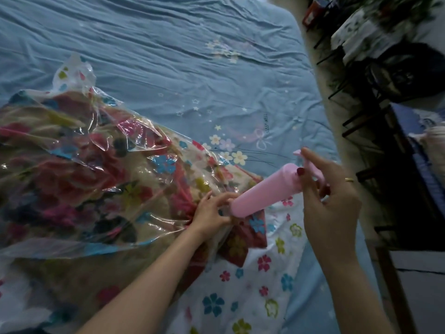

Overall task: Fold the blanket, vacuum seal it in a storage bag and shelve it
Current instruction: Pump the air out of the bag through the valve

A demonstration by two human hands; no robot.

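A flower-patterned blanket point(72, 179) lies inside a clear storage bag point(255, 280) printed with coloured flowers, spread over the bed. A pink hand pump point(262, 191) stands tilted with its lower end on the bag, where the valve is hidden. My left hand point(212, 210) holds the pump's base against the bag, fingers curled round it. My right hand point(330, 191) grips the pump's pink handle point(313, 167) at the top, which sits close to the barrel.
The bed's blue sheet point(192, 68) stretches away behind the bag. Along the bed's right side stand a dark wooden frame point(375, 145), dark bags point(407, 73) and a patterned cloth point(361, 32).
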